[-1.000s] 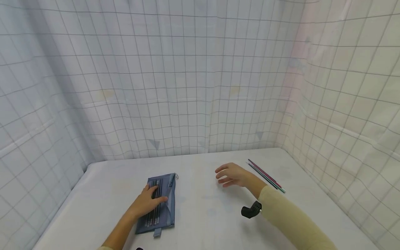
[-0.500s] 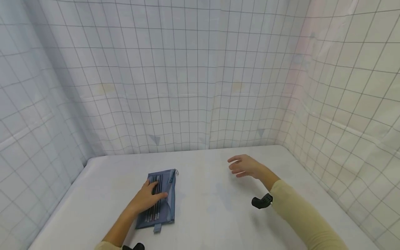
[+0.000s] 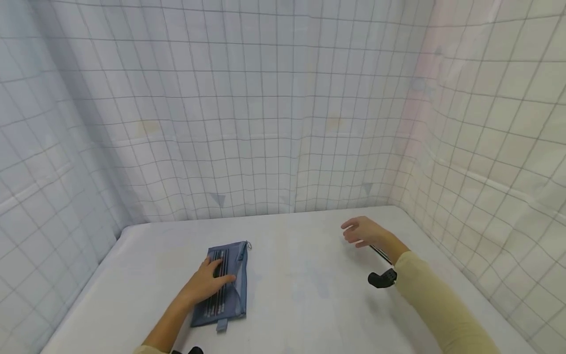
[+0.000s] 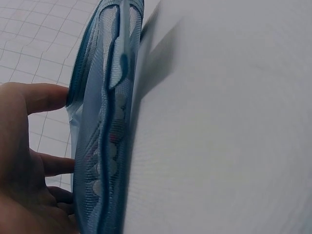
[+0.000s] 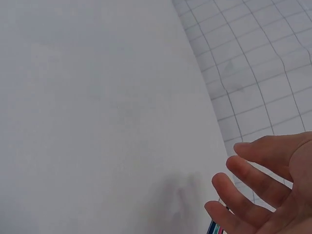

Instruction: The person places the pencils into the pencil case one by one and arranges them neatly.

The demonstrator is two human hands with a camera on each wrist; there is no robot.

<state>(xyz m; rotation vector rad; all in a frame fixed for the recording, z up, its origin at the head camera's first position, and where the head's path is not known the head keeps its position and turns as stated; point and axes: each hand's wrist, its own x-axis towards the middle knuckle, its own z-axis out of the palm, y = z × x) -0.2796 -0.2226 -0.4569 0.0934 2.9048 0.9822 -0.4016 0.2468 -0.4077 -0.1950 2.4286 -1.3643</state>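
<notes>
A blue mesh zip pencil case (image 3: pixel 240 280) lies flat on the left part of the table with several dark pencils (image 3: pixel 217 305) inside. On top of it rests my left hand (image 3: pixel 207 285), fingers spread and thumb toward the zip. In the left wrist view the fingertips touch the upper face of the pencil case (image 4: pixel 105 131), and round pale pencil ends (image 4: pixel 113 150) show through the mesh. My right hand (image 3: pixel 363 231) hovers over the table's right side, fingers loosely bent around nothing. Below its wrist, partly hidden, lie loose pencils (image 3: pixel 381 254), whose ends peek out under the fingers in the right wrist view.
The white table (image 3: pixel 292 295) is bounded by a grid-patterned curtain (image 3: pixel 265 147) at the back and both sides. A black wrist camera (image 3: pixel 382 279) sticks out from my right sleeve.
My right hand has moved right and slightly farther away, now over the loose pencils, which its forearm partly covers. My left hand has stayed on the pencil case.
</notes>
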